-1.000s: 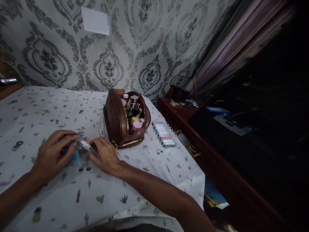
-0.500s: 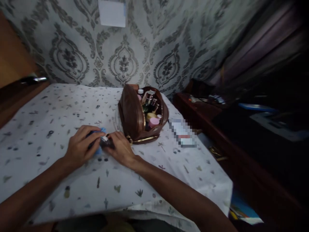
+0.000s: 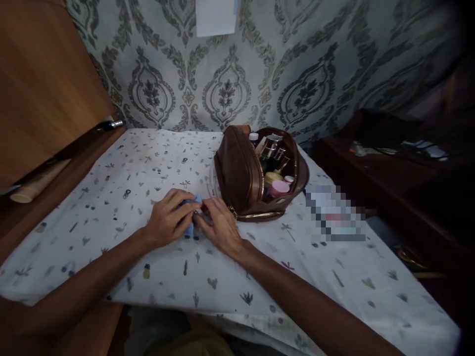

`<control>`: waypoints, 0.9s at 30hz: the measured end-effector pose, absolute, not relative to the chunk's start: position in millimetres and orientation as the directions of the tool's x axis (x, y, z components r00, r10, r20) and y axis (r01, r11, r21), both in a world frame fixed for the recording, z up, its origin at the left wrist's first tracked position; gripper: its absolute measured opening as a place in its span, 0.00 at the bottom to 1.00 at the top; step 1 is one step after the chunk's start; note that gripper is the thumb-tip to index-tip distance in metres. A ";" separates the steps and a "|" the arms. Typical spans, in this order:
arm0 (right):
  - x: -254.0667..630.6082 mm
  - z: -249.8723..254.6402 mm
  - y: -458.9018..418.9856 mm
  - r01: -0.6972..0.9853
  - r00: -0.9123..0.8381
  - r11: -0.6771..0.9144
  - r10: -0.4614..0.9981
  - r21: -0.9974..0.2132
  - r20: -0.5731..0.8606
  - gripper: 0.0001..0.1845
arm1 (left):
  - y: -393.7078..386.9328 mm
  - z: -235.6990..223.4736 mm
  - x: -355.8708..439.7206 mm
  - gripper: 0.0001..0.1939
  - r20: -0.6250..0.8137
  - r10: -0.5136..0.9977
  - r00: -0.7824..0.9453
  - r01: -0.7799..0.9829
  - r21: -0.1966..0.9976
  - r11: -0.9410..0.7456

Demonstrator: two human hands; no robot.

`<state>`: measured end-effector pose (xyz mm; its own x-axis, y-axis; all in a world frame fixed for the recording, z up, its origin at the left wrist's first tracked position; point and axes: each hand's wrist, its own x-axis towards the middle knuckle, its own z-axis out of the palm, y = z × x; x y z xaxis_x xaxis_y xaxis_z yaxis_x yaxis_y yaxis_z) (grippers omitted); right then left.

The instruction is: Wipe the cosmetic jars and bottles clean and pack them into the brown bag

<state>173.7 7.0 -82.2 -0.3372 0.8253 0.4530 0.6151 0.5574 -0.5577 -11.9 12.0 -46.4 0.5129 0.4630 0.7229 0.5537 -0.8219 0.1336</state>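
My left hand (image 3: 166, 218) is closed around a soft light-blue cloth (image 3: 189, 229), which shows above and below the fingers. Close against it, my right hand (image 3: 221, 226) has its fingers bent in a pinch at the cloth's edge. Whatever lies between the right fingertips is mostly hidden, apart from a small pale glint. Just beyond the right hand stands a brown cosmetic bag (image 3: 239, 168), unzipped at the top. Inside are several bottles and jars, among them a pink-lidded jar (image 3: 278, 188) and a yellow-lidded jar (image 3: 273, 177).
A white patterned tablecloth (image 3: 208, 282) covers the table. Right of the bag lies a blurred-out flat object (image 3: 336, 215). A wooden panel (image 3: 44, 84) borders the left side, and a dark reddish shelf (image 3: 371, 170) stands at the right.
The view has swung left, so everything sits further right in the picture. Both hands stay together at the cloth; a dark item seen earlier by the right fingers is now out of sight.
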 end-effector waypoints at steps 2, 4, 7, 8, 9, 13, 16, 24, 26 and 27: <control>172.7 -86.0 10.9 0.642 -0.340 0.526 0.848 -0.558 0.407 0.07 | 13.3 -46.5 -12.8 0.12 0.723 0.468 0.508 0.557 0.139 -0.819; 172.1 -88.8 13.7 0.664 -0.343 0.499 0.865 -0.556 0.367 0.09 | 16.4 -46.9 -15.3 0.12 0.727 0.495 0.476 0.572 0.172 -0.802; 172.7 -88.5 13.3 0.648 -0.354 0.508 0.860 -0.567 0.366 0.09 | 20.3 -47.3 -18.8 0.12 0.726 0.545 0.419 0.600 0.229 -0.766; 173.3 -87.4 12.1 0.634 -0.352 0.521 0.852 -0.571 0.387 0.08 | 20.7 -47.4 -19.3 0.11 0.725 0.557 0.405 0.606 0.243 -0.757; 173.8 -86.2 10.7 0.619 -0.346 0.537 0.842 -0.573 0.415 0.08 | 20.6 -47.4 -19.4 0.12 0.725 0.563 0.396 0.610 0.251 -0.752; 175.5 -83.0 6.5 0.580 -0.322 0.580 0.809 -0.573 0.493 0.06 | 16.2 -47.9 -16.5 0.12 0.721 0.535 0.441 0.584 0.222 -0.781; 175.5 -84.5 7.8 0.562 -0.319 0.575 0.814 -0.594 0.486 0.05 | 13.0 -48.4 -14.0 0.12 0.707 0.485 0.515 0.545 0.167 -0.822; 173.7 -97.4 16.8 0.511 -0.336 0.476 0.877 -0.715 0.344 0.27 | 21.8 -49.0 -19.0 0.13 0.709 0.558 0.431 0.602 0.234 -0.763; 174.2 -98.4 18.3 0.486 -0.326 0.443 0.892 -0.754 0.314 0.31 | 24.2 -49.6 -20.7 0.13 0.702 0.583 0.410 0.613 0.261 -0.746; 174.5 -97.5 19.2 0.472 -0.328 0.429 0.897 -0.770 0.298 0.33 | 25.1 -49.9 -21.4 0.13 0.692 0.598 0.405 0.614 0.278 -0.738</control>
<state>174.5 19.2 -97.5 -0.3277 0.8965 0.2980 0.4723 0.4287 -0.7702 -21.4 25.1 -49.9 0.4052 0.5979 0.6916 0.6144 -0.7383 0.2782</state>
